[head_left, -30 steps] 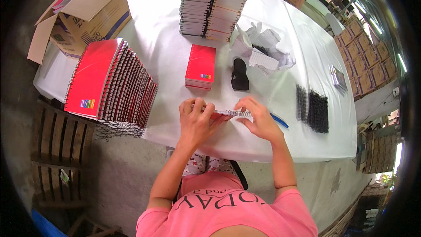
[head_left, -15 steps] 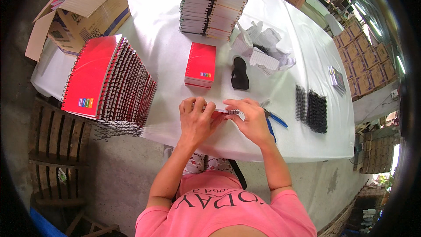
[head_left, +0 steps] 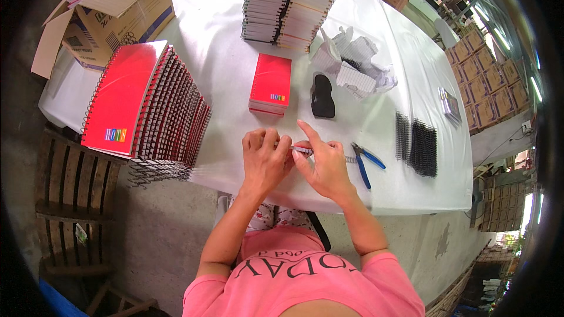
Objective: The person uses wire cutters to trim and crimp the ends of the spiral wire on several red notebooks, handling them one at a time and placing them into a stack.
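My left hand (head_left: 264, 155) is closed around a small notebook (head_left: 301, 149), mostly hidden behind my fingers; only a pale edge shows between the hands. At that edge, my right hand (head_left: 326, 165) pinches with its thumb and bent fingers while the index finger points up and away. A wire spiral coil (head_left: 350, 159) sticks out to the right from under the right hand. Blue-handled cutting pliers (head_left: 363, 167) lie on the table just right of it. Beyond my hands sits a short stack of red notebooks (head_left: 271, 82).
Tall piles of spiral-bound red notebooks (head_left: 126, 97) and white-paged books (head_left: 291, 9) stand left and far. A black curved piece (head_left: 322, 97), crumpled paper (head_left: 355, 61) and black coils (head_left: 424, 148) lie to the right. An open carton (head_left: 126, 20) occupies the far left.
My right hand has slid left along the notebook's edge toward my left hand, its index finger now extended. More of the coil and pliers shows. The left hand keeps its hold.
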Tool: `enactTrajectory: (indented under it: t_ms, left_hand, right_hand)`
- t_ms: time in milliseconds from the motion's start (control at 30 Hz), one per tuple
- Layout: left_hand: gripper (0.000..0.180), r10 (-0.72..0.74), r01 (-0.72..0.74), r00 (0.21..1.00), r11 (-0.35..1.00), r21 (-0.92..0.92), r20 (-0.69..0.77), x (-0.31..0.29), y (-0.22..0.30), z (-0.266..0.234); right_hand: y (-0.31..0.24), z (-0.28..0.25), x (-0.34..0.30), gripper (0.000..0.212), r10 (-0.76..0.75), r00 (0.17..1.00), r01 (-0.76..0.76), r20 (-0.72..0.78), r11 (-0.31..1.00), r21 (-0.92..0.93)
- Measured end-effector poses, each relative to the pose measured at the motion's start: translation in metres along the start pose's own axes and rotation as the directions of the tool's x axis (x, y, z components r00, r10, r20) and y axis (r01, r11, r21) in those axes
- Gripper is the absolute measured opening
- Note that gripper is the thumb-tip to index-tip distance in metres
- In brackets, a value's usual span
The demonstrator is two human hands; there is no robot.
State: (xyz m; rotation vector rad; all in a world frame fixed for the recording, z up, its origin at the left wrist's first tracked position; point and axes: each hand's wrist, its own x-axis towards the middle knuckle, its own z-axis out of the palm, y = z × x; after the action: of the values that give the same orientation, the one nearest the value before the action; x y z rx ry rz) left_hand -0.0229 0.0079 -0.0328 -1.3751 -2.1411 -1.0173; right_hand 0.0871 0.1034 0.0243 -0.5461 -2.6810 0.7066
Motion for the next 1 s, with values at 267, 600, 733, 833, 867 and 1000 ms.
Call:
enactTrajectory:
  t_ms: [267, 600, 733, 833, 867, 1000]
  left_hand:
    - [0.038, 0.028, -0.025, 0.999, 0.997, -0.073, 0.046, -0.005, -0.009, 0.003]
    - [0.052, -0.005, 0.022, 0.999, 0.923, -0.385, 0.044, 0.006, -0.018, -0.003]
    - [0.052, -0.103, 0.142, 0.988, 0.894, -0.426, 0.113, -0.005, -0.018, 0.0]
    - [0.055, -0.111, 0.129, 0.992, 0.889, -0.44, 0.065, -0.002, -0.014, -0.004]
    - [0.056, -0.113, 0.131, 0.991, 0.886, -0.445, 0.067, -0.001, -0.014, -0.003]
    - [0.055, -0.095, 0.129, 0.991, 0.888, -0.441, 0.099, 0.003, -0.016, -0.002]
  right_hand:
    - [0.014, -0.015, 0.009, 0.041, 0.148, 0.959, -0.2, 0.241, 0.958, 0.208]
    - [0.168, -0.036, 0.11, 0.05, -0.329, 0.915, 0.401, 0.231, 0.788, -0.467]
    - [0.139, -0.032, 0.089, 0.035, -0.165, 0.98, 0.169, 0.113, 0.985, -0.025]
    - [0.112, -0.023, 0.03, 0.022, 0.076, 0.997, -0.039, -0.021, 0.705, 0.709]
    - [0.113, -0.016, 0.01, 0.018, 0.12, 0.993, -0.054, -0.016, 0.554, 0.831]
    - [0.077, -0.008, -0.011, 0.027, -0.23, 0.967, 0.03, 0.105, 0.516, 0.856]
